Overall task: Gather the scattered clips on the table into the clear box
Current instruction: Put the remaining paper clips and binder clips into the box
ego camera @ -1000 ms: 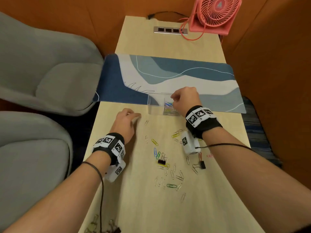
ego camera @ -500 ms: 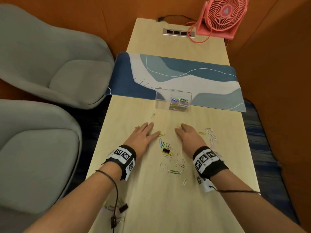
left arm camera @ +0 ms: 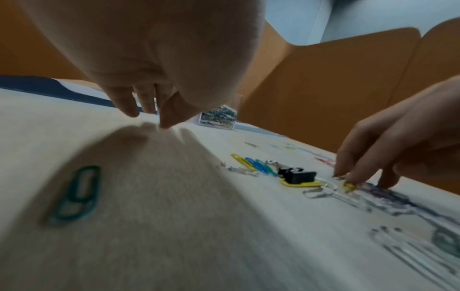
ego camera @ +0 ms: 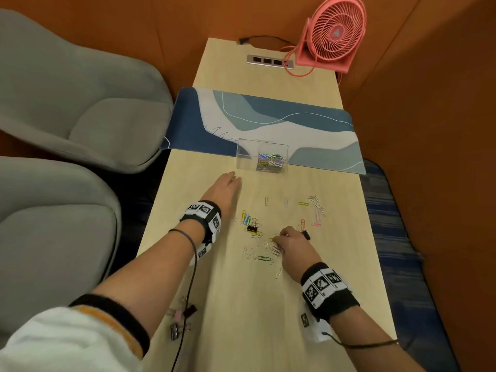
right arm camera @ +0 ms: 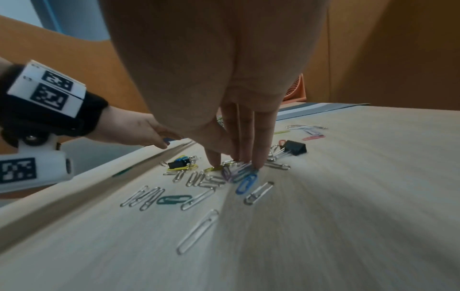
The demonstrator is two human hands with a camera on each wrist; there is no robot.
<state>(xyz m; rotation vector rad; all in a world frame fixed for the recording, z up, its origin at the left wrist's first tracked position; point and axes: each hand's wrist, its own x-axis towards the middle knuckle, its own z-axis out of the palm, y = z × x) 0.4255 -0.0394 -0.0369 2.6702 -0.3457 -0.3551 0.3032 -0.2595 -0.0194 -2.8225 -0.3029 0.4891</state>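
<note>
The clear box [ego camera: 243,157] stands at the desk mat's near edge, with several coloured paper clips [ego camera: 271,162] in its right part. My left hand [ego camera: 234,179] reaches out flat just before the box; its fingertips [left arm camera: 163,123] touch the table at a small silver clip. My right hand [ego camera: 277,237] is arched over the loose pile, and its fingertips [right arm camera: 257,162] press on several clips [right arm camera: 245,177] lying on the table. Beside the pile lie a black binder clip [ego camera: 251,229] and a second one [right arm camera: 295,147]. More clips [ego camera: 315,208] are scattered to the right.
A pink fan [ego camera: 332,36] and a socket strip [ego camera: 269,61] sit at the table's far end, behind the blue desk mat [ego camera: 268,122]. Grey chairs [ego camera: 80,116] stand to the left, orange walls to the right. Several binder clips [ego camera: 179,323] lie under my left forearm.
My left hand has moved forward from the middle of the table to just before the box. My right hand has drawn back and arched its fingers onto the pile.
</note>
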